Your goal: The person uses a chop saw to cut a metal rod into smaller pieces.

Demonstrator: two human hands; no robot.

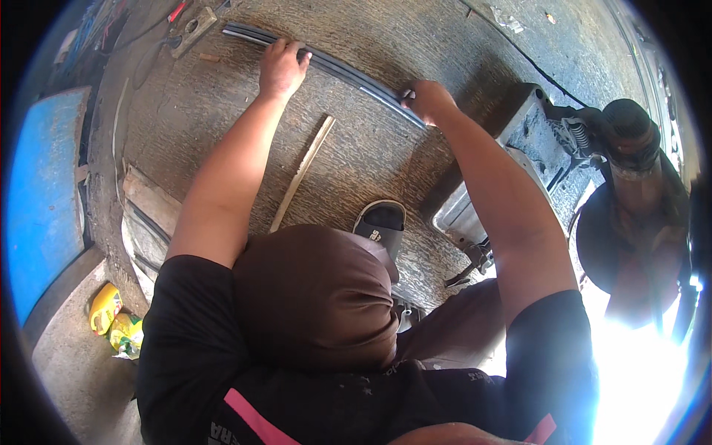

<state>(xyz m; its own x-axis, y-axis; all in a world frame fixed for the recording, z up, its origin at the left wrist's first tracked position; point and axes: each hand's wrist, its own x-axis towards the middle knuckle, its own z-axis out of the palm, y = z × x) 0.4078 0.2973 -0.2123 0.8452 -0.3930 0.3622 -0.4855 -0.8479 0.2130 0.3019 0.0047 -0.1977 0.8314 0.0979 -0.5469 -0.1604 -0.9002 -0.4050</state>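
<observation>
Several thin grey metal bars lie side by side on the rough floor ahead of me, slanting from upper left down to the right. Over their left part, my left hand is closed with its fingers curled round them. Near the right end my right hand also grips the bars, its fingertips partly hidden behind the hand. One bar in the bundle looks lighter and shinier at that end. A small dark spot shows by the left thumb; I cannot make out what it is.
A cutting machine with a metal base, spring and dark round guard stands close by my right arm. A wooden stick lies between my arms, near my sandalled foot. Far left are a socket block, a blue panel and yellow packets.
</observation>
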